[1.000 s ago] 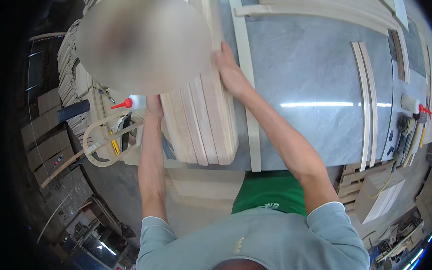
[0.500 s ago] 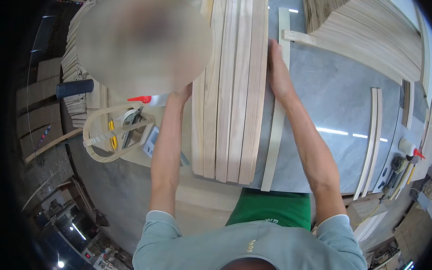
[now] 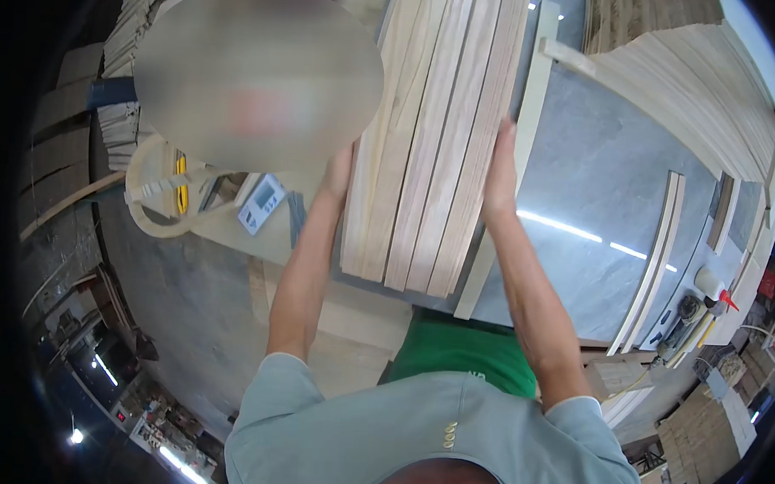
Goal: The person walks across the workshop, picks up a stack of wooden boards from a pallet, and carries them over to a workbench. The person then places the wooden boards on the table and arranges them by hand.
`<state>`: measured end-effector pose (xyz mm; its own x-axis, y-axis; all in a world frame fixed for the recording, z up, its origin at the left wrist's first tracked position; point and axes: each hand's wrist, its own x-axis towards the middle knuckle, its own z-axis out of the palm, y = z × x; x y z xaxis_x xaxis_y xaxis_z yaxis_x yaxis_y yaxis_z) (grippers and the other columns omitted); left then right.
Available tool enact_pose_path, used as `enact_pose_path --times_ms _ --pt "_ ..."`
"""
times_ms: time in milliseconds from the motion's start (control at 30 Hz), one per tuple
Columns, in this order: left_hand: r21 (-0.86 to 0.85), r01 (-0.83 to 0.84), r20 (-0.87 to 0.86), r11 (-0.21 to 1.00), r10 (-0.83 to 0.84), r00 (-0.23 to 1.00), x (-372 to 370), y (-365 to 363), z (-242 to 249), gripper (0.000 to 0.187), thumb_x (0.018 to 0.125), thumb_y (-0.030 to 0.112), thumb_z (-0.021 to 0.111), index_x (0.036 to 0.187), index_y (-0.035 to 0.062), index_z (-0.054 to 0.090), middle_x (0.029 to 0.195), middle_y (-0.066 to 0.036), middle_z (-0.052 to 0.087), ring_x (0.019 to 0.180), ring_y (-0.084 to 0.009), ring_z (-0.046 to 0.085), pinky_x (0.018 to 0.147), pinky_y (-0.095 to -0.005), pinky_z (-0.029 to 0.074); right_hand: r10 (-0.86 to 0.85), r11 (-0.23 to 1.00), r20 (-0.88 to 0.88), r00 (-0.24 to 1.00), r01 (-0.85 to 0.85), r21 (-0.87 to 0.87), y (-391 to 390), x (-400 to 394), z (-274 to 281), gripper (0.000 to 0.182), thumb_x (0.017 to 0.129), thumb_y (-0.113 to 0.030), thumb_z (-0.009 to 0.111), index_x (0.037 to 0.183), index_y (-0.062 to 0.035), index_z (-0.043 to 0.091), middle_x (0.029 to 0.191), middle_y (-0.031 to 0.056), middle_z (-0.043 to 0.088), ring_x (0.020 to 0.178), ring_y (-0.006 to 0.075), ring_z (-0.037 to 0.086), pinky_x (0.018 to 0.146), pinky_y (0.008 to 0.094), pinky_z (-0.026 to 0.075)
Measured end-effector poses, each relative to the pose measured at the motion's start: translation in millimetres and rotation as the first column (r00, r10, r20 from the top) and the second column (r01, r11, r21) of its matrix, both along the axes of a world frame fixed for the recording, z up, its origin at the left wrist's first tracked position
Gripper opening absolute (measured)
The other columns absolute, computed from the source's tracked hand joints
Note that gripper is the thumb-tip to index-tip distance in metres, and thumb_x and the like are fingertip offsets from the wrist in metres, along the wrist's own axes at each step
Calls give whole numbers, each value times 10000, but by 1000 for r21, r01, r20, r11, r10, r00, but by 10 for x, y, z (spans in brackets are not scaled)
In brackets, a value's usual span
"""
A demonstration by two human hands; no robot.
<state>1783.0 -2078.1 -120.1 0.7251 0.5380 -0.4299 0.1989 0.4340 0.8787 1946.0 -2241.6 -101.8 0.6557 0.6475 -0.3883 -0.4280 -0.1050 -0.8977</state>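
Observation:
A row of several long pale wooden strips (image 3: pixel 433 150) lies side by side on the grey table, running away from me. My left hand (image 3: pixel 340 174) presses against the left side of the row, its fingers partly hidden by the blurred oval. Against the right side rests my right hand (image 3: pixel 501 173), with the fingers stretched along the outermost strip. Just right of that hand, a single narrow strip (image 3: pixel 536 85) lies on the table.
Stacked wood pieces (image 3: pixel 683 90) stand at the back right. Two thin strips (image 3: pixel 657 260) and a white bottle with a red tip (image 3: pixel 709 283) lie at the right. A wooden-framed holder (image 3: pixel 155 187) and a digital device (image 3: pixel 262 203) are at the left.
The row of strips now appears more tilted, its far end leaning right. Both hands remain at its sides. The whole view has shifted, and the digital device shows more fully.

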Motion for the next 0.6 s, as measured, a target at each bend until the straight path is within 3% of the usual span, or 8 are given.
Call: enact_pose_path --times_ms 67,167,267,367,400,467,533,600 --pt "-214 34 60 976 -22 998 9 -34 111 769 942 612 195 1394 7 342 1412 -101 392 1301 -199 346 1097 -308 216 -140 987 -118 983 148 62 18 -203 -209 706 975 -539 211 1429 -1 249 1476 118 277 1350 229 262 1109 331 195" --pt "-159 88 70 983 -77 995 -41 46 -71 773 940 616 207 1395 5 336 1408 -95 395 1295 -184 349 1089 -294 227 -26 995 -219 975 46 85 -73 -80 -205 725 965 -559 218 1418 5 268 1464 112 298 1326 232 307 1096 338 236" --pt "-146 61 140 987 -40 989 -235 -194 214 759 945 603 214 1417 12 291 1431 -76 360 1309 -165 325 1091 -292 225 39 987 -103 994 -23 161 -197 -230 -42 727 969 -547 215 1431 15 205 1475 135 263 1356 254 254 1116 350 199" --pt "-28 -2 100 1000 5 995 -458 -416 203 770 931 625 210 1414 34 318 1428 -82 367 1296 -162 351 1080 -297 253 -64 998 -47 997 64 14 -341 -635 -75 753 952 -584 222 1429 0 219 1458 124 297 1327 250 305 1097 355 245" --pt "14 -19 69 1000 18 997 -508 -485 208 781 923 639 207 1409 43 340 1423 -88 377 1286 -163 368 1074 -299 268 -57 997 -4 998 57 43 -335 -683 -88 747 955 -578 222 1432 -3 210 1463 124 288 1331 255 298 1099 357 241" --pt "-158 1 140 987 21 990 -515 -479 289 760 933 622 221 1419 48 320 1428 -74 370 1312 -160 330 1073 -302 273 -38 995 73 997 31 95 -332 -739 -96 736 960 -567 222 1437 -8 193 1473 125 268 1341 263 284 1104 360 234" --pt "86 40 311 996 -65 948 -478 -400 -92 768 916 653 223 1414 82 348 1403 -95 414 1303 -189 366 1056 -324 309 -5 994 95 995 -5 105 -317 -750 -63 723 960 -568 194 1441 -29 197 1486 118 245 1350 288 266 1115 375 221" --pt "-68 95 171 993 -82 982 -535 -411 6 661 964 552 270 1371 52 411 1391 -98 413 1300 -164 346 1058 -326 312 58 992 192 980 -78 97 -347 -668 -133 723 954 -579 174 1447 -50 197 1490 121 236 1353 297 262 1118 396 223"
